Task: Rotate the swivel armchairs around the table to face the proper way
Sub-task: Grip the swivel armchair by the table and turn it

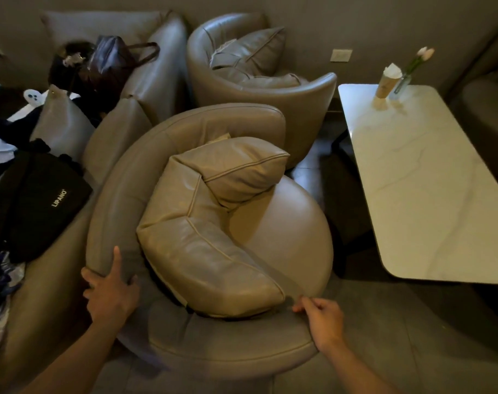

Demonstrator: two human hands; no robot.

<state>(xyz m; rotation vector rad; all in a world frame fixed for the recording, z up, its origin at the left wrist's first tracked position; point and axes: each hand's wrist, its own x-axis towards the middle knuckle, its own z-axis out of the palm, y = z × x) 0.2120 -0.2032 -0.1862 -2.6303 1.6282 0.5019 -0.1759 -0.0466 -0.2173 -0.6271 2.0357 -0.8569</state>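
Your left hand (111, 294) grips the near armchair (213, 231) backrest rim beside the marble desk (429, 180); your right hand (324, 319), loosely curled, holds nothing, so push the rim steadily.

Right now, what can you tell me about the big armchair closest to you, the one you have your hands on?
The near armchair is a round tub chair in smooth grey-beige leather-like upholstery, with a curved backrest wrapping its left and far sides. Two piped cushions lie on the seat, forming a bent shape. It stands beside the white marble-look table, close to a second armchair and the sofa. The left hand grips the backrest's near end; the right hand is at the seat's front rim, pinching near the cushion.
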